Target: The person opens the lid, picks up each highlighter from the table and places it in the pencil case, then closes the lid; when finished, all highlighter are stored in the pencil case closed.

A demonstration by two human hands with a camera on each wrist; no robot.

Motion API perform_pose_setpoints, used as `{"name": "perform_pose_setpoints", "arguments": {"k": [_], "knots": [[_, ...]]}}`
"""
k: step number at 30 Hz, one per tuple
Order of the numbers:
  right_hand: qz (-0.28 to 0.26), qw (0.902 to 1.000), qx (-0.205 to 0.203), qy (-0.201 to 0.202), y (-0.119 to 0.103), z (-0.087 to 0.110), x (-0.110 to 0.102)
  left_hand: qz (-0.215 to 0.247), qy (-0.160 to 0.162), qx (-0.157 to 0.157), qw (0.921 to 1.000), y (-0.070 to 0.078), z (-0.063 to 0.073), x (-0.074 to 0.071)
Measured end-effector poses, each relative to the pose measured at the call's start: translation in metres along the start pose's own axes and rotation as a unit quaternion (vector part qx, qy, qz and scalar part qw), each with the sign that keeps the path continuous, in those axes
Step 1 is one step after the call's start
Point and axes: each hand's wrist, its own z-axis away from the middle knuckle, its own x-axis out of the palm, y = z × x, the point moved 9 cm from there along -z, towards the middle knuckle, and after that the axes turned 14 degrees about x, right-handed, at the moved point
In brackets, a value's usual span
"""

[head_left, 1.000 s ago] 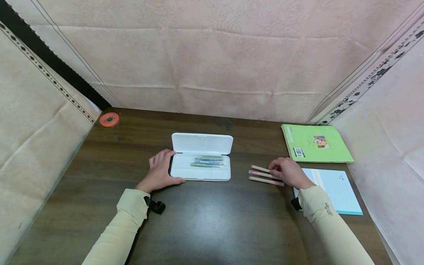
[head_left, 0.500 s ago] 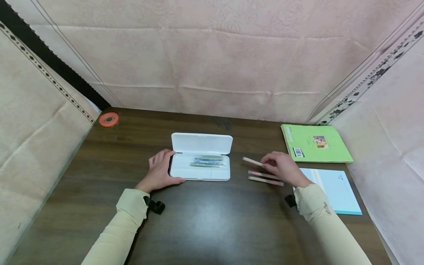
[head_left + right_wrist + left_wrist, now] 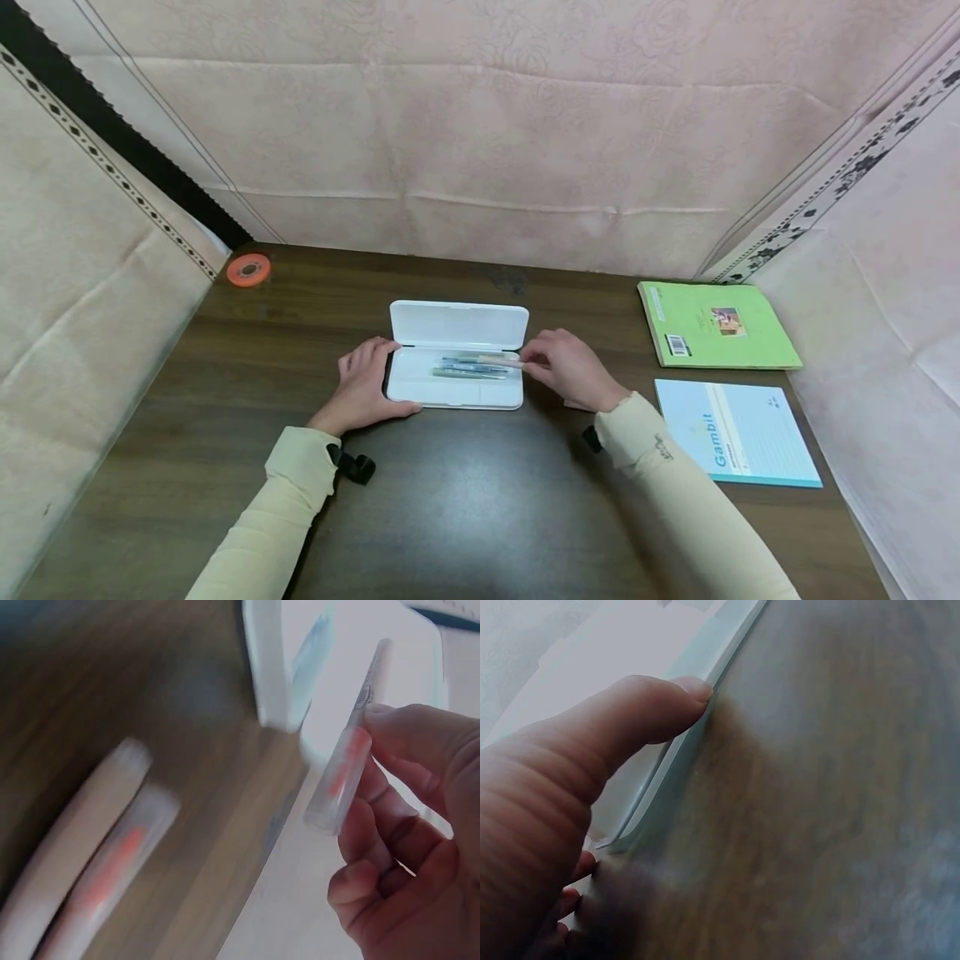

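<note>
A white pencil case (image 3: 408,382) lies on the table with its lid raised, several slim pens (image 3: 467,374) in its tray. My left hand (image 3: 362,385) grips its left end, the thumb (image 3: 641,712) over the front edge and the fingers at the side. My right hand (image 3: 572,371) pinches a marker (image 3: 346,772) with a pale barrel, clear cap and orange-red part between thumb and fingers. The marker reaches over the right end of the case, above the pens. Two similar markers (image 3: 112,881) lie on the table, mostly hidden by the right hand in the head view.
On the right, a light blue notebook (image 3: 750,433) lies in front of a green book (image 3: 690,321). A red-orange tape roll (image 3: 248,270) sits at the far left corner. Pale cloth (image 3: 450,150) hangs along the back and sides of the brown table (image 3: 480,508).
My right hand has picked up one marker from the table and carried it left to the pencil case. The left hand has stayed on the case.
</note>
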Motion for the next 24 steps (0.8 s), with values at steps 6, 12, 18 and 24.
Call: {"name": "perform_pose_setpoints", "arguments": {"k": [6,12,18,24], "knots": [[0.036,0.9987,-0.035,-0.005,-0.033,-0.017,0.023,0.0,-0.003,-0.002,1.0,-0.001,0.0,0.001],[0.048,0.9978,-0.044,0.016,-0.046,-0.029,0.041,-0.003,0.006,0.006,1.0,0.002,-0.001,-0.001],[0.051,0.9968,-0.051,0.035,-0.05,-0.032,0.046,0.0,0.003,0.001,1.0,0.003,-0.001,-0.001],[0.037,0.998,-0.041,0.031,-0.049,-0.031,0.046,0.003,0.001,-0.001,1.0,0.003,0.0,-0.001]]}}
